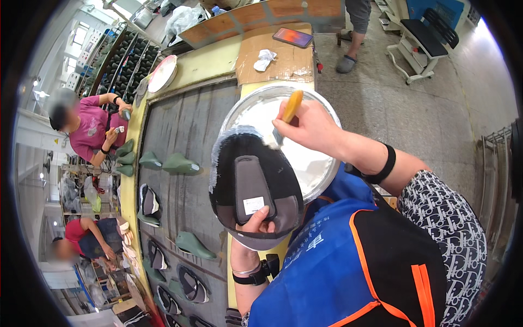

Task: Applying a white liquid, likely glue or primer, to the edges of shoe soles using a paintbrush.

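My left hand (pixel 254 222) is closed on the heel end of a dark shoe upper (pixel 283 177), its inside turned up. A grey tongue with a white label lies in the upper's middle, and a whitish smear runs along its far and left edge. In my right hand (pixel 315 129) is a brush (pixel 293 104) with a yellowish handle, fingers pinched round it. The bristles point down beside the upper's right edge; whether they touch it I cannot tell. Under both sits a round tub (pixel 330 104) of white paste, partly hidden by the upper.
Green shoe lasts (pixel 195 245) and several dark uppers (pixel 149 204) lie on the grey conveyor belt (pixel 185 117). Cardboard (pixel 248 57) beyond the tub bears a phone (pixel 293 37) and crumpled tissue (pixel 265 60). Two co-workers (pixel 90 125) work along the left side; another person's legs (pixel 358 27) show behind.
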{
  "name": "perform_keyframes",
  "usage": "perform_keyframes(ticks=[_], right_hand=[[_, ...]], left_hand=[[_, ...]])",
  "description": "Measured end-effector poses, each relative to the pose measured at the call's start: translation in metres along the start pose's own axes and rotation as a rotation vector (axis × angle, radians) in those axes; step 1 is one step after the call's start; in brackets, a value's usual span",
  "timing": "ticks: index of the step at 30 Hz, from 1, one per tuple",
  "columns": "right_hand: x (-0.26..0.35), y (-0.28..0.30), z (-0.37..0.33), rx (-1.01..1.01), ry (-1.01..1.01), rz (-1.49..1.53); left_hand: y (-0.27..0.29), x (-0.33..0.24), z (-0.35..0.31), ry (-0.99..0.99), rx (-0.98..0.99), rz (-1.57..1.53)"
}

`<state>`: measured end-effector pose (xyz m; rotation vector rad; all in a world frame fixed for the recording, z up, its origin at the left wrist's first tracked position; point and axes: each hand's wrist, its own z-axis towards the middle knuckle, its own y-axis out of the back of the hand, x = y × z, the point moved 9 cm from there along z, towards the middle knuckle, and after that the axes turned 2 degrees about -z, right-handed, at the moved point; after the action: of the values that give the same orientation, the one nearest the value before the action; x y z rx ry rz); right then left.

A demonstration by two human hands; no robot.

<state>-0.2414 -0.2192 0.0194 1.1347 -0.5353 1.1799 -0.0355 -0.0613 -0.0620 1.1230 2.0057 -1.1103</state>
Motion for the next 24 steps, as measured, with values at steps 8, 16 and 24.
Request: perform_keyframes(ticks=[8, 16, 24], right_hand=[[-0.018, -0.042, -0.049, 0.414, -0.372, 0.272], [0.018, -0.026, -0.024, 0.232, -0.036, 0.126], [0.028, -0.032, -0.023, 0.291, 0.031, -0.038]], left_hand=[[0.031, -0.002, 0.023, -0.031, -0.085, 0.149], [0.009, -0.025, 0.018, -0.433, -0.133, 0.657], [0.049, -0.018, 0.046, -0.941, -0.26, 1.155]])
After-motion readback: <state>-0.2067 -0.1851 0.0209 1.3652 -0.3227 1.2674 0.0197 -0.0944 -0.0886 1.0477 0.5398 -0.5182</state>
